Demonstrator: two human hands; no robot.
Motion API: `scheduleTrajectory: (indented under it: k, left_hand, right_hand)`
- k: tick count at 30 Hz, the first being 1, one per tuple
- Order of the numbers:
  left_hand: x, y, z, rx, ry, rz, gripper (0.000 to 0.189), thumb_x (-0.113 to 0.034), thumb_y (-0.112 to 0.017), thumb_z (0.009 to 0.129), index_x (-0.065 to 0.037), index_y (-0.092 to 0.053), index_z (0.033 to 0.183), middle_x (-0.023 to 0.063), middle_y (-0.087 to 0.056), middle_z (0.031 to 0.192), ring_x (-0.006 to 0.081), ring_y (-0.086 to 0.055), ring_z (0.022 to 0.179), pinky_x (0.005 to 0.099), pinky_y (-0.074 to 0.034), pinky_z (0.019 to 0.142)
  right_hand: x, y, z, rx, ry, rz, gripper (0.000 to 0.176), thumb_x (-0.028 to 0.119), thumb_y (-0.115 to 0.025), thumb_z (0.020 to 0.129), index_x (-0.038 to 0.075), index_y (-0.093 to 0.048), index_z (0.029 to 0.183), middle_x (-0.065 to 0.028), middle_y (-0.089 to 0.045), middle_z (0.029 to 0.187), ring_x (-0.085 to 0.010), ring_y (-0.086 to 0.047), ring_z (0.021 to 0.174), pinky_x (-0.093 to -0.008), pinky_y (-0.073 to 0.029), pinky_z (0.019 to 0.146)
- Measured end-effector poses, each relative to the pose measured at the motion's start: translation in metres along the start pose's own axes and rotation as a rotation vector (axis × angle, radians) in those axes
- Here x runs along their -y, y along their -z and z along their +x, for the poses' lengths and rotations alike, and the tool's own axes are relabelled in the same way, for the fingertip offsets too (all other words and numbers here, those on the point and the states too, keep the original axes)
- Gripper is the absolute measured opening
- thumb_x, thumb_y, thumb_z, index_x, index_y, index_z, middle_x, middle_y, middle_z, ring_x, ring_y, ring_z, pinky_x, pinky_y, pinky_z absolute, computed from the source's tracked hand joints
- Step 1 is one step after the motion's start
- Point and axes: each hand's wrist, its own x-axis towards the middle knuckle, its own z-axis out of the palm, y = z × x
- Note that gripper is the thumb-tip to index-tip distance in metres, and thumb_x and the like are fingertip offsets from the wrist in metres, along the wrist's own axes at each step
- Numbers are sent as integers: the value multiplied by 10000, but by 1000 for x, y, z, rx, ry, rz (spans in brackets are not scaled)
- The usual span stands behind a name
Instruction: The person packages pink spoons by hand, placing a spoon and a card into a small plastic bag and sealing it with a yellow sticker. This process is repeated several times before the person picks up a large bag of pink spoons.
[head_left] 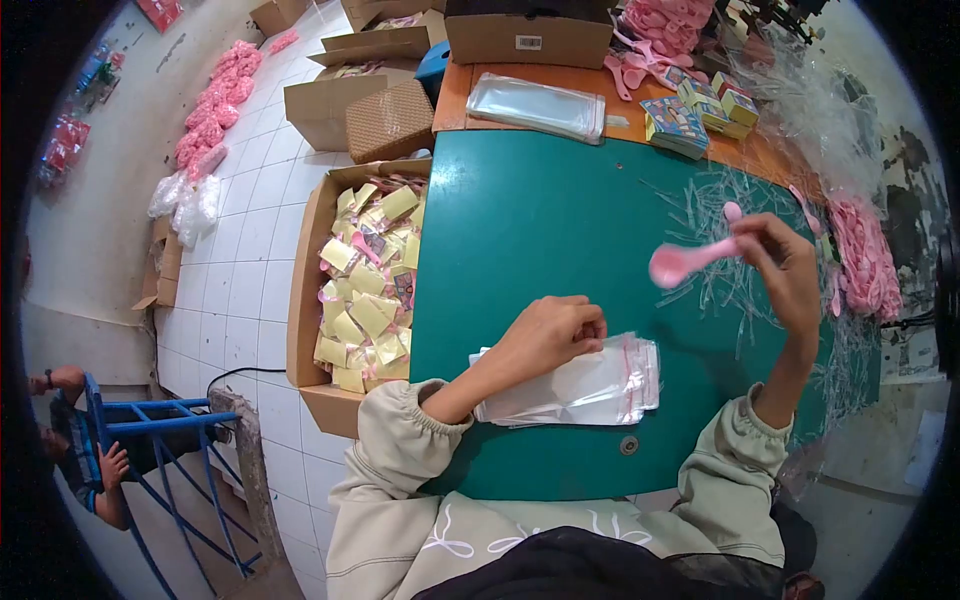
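Observation:
Pinched between the fingers of my right hand (780, 265) is a pink spoon (675, 266), its bowl pointing left and slightly blurred. A small rounded pink end (733, 211) shows just above those fingertips. My left hand (560, 332) lies over a stack of clear plastic bags (600, 385) at the front of the green table (530, 220). Its fingers are curled together near the stack's upper edge, and what they hold, if anything, is hidden. Thin clear plastic strips (705, 215) are scattered beneath and beyond my right hand.
Left of the table, a cardboard box (308, 290) holds many packed pieces with yellow cards. Along the back lie clear bags (535, 105), small printed cards (675, 127) and pink spoons (650, 60). A pink bundle (863, 258) sits at right. Another person (90, 450) is beside a blue frame (165, 424).

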Motion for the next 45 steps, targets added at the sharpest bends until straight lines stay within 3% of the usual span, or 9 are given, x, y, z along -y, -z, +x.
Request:
scheduleTrajectory:
  k: [5,9,12,18,21,31,37,40,45]
  left_hand:
    - [-1,6,0,-41,115,-235,125,-92,-671,761,-15,-598,828,86,-654,725,203,-644,667,282,-495,618]
    - [-3,15,-3,-58,148,-284,137,-106,-626,824,-7,-544,871,94,-668,752,180,-658,708,280,-504,632]
    - [9,18,-4,-169,119,-543,122,-112,-556,893,-31,-481,946,113,-674,872,129,-639,792,260,-512,651]
    - [1,31,-4,-92,324,-824,171,-95,-532,907,-41,-415,1020,141,-658,921,172,-639,873,252,-531,679]
    - [1,28,-3,-127,310,-873,206,-98,-546,899,-39,-421,1050,130,-659,920,167,-639,880,246,-532,677]
    - [4,21,-2,-164,248,-727,293,-145,-564,896,-2,-508,1145,76,-653,934,85,-593,848,223,-492,740]
    - [-4,22,-1,-202,118,-759,324,-201,-493,938,5,-501,1188,97,-648,960,134,-591,939,259,-456,850]
    - [0,32,-3,-188,114,-501,308,-233,-465,947,13,-588,1085,103,-665,902,122,-615,833,247,-484,741]
    - [-8,51,-6,-83,143,-718,375,-270,-439,958,55,-591,1068,97,-653,930,123,-609,832,238,-485,743]
  right_hand:
    - [17,-19,-7,389,15,86,118,51,-658,764,1,-571,826,-49,-615,719,-97,-578,647,-238,-453,600]
    - [11,-38,-8,437,70,-14,130,62,-659,763,-3,-560,817,-96,-619,688,-154,-587,592,-274,-454,563]
    - [11,-36,-7,469,51,-34,129,58,-652,768,-12,-554,816,-85,-616,698,-138,-585,603,-276,-452,569]
    - [18,-39,-4,-54,-27,163,106,66,-640,799,15,-552,829,-45,-606,740,-91,-589,687,-240,-463,614]
    - [20,-43,-6,-96,-15,279,121,74,-642,808,22,-545,859,-45,-607,750,-97,-601,709,-223,-469,632]
    - [27,-62,-11,46,-13,306,143,82,-662,799,9,-546,839,-49,-613,759,-84,-603,706,-218,-482,638]
    - [27,-76,-11,160,-56,551,113,71,-644,818,-3,-575,868,-41,-624,788,-86,-599,730,-215,-495,650]
    - [31,-78,-7,82,-23,555,105,64,-637,824,-6,-595,890,-43,-629,802,-84,-596,735,-208,-495,658]
    - [42,-80,2,79,63,618,154,152,-632,845,6,-634,894,-60,-641,854,-119,-601,777,-245,-494,700]
